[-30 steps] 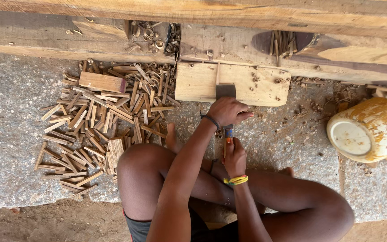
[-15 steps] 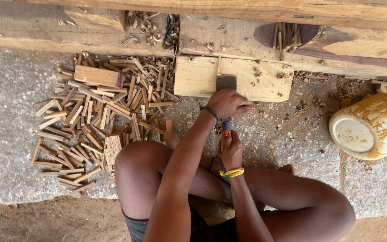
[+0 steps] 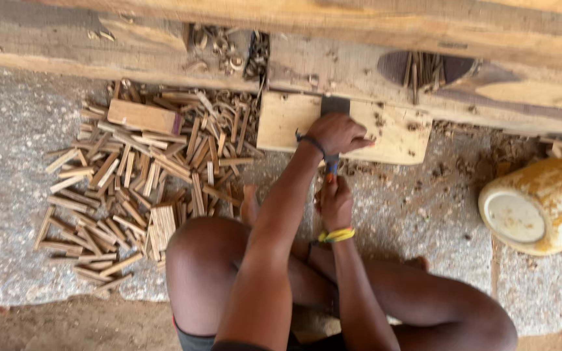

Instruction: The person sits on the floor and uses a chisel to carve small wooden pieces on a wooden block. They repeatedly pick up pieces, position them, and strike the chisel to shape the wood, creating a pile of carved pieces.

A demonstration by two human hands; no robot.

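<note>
1. The person sits cross-legged on a rough concrete floor (image 3: 424, 214), seen from above, with both arms stretched forward over the knees.
2. The left hand (image 3: 338, 133) is closed with the fingers curled down over the top of a dark metal blade (image 3: 334, 106), which stands against a pale wooden board (image 3: 391, 133). A dark cord bracelet sits on that wrist.
3. The right hand (image 3: 335, 203) is closed in a fist just below the left hand, clamped on the lower end of a slim tool handle (image 3: 331, 166) that shows blue with a touch of orange between the 2 hands. A yellow band (image 3: 337, 234) circles that wrist.
4. Whether the blade and the handle are 1 piece cannot be told, since the left hand covers the join.
5. The board lies flat on the floor, its far edge touching a long timber beam (image 3: 333, 65) that runs across the top of the view.
6. To the left of the board a heap of short split wood sticks (image 3: 144, 182) spreads over the floor, with a larger flat wood block (image 3: 143, 117) lying on its far side.
7. More chips and curled shavings (image 3: 222, 49) sit in a gap on the beam.
8. Well to the right, a yellow-stained pot (image 3: 541, 205) lies tipped on its side, its pale mouth turned toward the person.
</note>
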